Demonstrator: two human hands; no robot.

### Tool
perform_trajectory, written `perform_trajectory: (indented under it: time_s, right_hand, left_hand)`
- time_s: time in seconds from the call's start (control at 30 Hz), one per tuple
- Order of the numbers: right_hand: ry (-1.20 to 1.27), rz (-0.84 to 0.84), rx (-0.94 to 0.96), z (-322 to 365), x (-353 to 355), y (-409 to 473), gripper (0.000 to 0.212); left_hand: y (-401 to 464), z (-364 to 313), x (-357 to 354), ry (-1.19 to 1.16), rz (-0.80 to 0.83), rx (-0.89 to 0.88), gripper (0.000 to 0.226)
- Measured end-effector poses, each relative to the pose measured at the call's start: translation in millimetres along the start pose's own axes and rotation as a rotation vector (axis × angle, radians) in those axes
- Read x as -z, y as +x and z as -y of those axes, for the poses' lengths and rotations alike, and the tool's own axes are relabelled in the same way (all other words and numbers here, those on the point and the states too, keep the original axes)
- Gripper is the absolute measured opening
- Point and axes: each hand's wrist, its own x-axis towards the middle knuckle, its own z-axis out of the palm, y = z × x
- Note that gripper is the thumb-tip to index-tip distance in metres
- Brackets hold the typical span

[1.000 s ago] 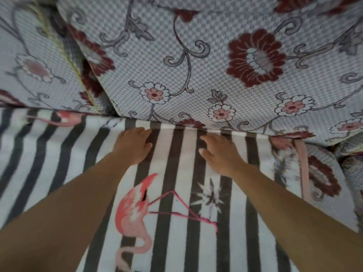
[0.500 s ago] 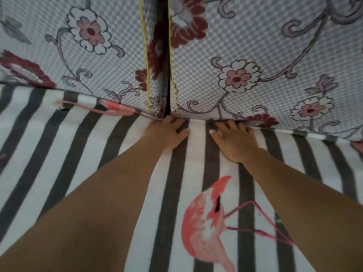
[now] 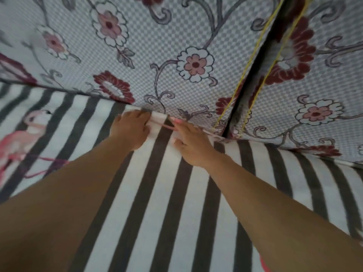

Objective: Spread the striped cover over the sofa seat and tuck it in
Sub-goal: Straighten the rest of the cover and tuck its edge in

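Observation:
The striped cover, white with dark grey stripes and pink flamingo prints, lies flat over the sofa seat. Its far edge meets the crease under the floral back cushions. My left hand lies on that edge with its fingers curled at the crease. My right hand presses flat beside it, fingers apart, fingertips pointing into the crease. The two hands are about a stripe's width apart. The tucked part of the cover is hidden under the cushion.
Two floral back cushions stand behind the seat, with a dark gap edged in yellow piping between them at the right. A pink flamingo print shows on the cover at the left.
Both hands have shifted left along the back crease, past the gap between the cushions, which now lies to their right. The flamingo near my right arm is out of view.

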Motion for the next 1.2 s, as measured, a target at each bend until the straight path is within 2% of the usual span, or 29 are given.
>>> perform_trajectory:
  time_s: [0.13, 0.3, 0.4, 0.43, 0.47, 0.5, 0.57, 0.63, 0.73, 0.8, 1.0, 1.07, 1.13, 1.2]
  right_hand:
    - [-0.11, 0.099, -0.144, 13, -15, 37, 0.056]
    - [-0.262, 0.076, -0.274, 20, -31, 60, 0.058]
    - [-0.312, 0.072, -0.306, 25, -39, 65, 0.058]
    - [-0.31, 0.084, -0.322, 28, -39, 67, 0.057]
    - [-0.303, 0.093, -0.342, 28, -39, 66, 0.057]
    - [-0.303, 0.087, -0.349, 32, -38, 68, 0.056]
    - [-0.337, 0.034, -0.351, 35, -41, 62, 0.053]
    - [-0.394, -0.033, -0.337, 38, -45, 58, 0.05]
    - [-0.453, -0.091, -0.323, 40, -50, 56, 0.048]
    - [-0.474, -0.127, -0.314, 39, -52, 56, 0.047]
    - [-0.475, -0.17, -0.298, 36, -56, 57, 0.046]
    - [-0.471, -0.166, -0.3, 32, -56, 57, 0.045]
    - [-0.47, -0.124, -0.305, 32, -55, 56, 0.046]
    - [-0.483, -0.074, -0.317, 34, -50, 56, 0.047]
  left_hand:
    - [14, 34, -5, -0.037, 0.072, 0.012, 0.051]
    - [37, 43, -22, 0.01, 0.155, -0.008, 0.052]
    - [52, 40, -16, 0.017, 0.313, -0.037, 0.062]
    - [55, 44, -11, -0.053, 0.35, -0.05, 0.057]
    - [53, 48, -9, -0.144, 0.345, -0.064, 0.049]
    - [49, 60, -6, -0.214, 0.269, -0.078, 0.042]
    - [34, 80, -8, -0.162, 0.026, -0.113, 0.04]
    - [26, 111, -14, -0.079, -0.099, -0.008, 0.042]
    - [33, 150, -19, -0.078, 0.004, 0.151, 0.046]
    - [44, 154, -27, -0.056, 0.068, 0.146, 0.047]
    - [60, 152, -31, -0.099, 0.124, 0.16, 0.044]
    - [51, 152, -29, -0.128, 0.093, 0.15, 0.044]
    - [28, 150, -29, -0.157, -0.012, 0.182, 0.047]
    - [5, 152, -24, -0.191, -0.065, 0.225, 0.058]
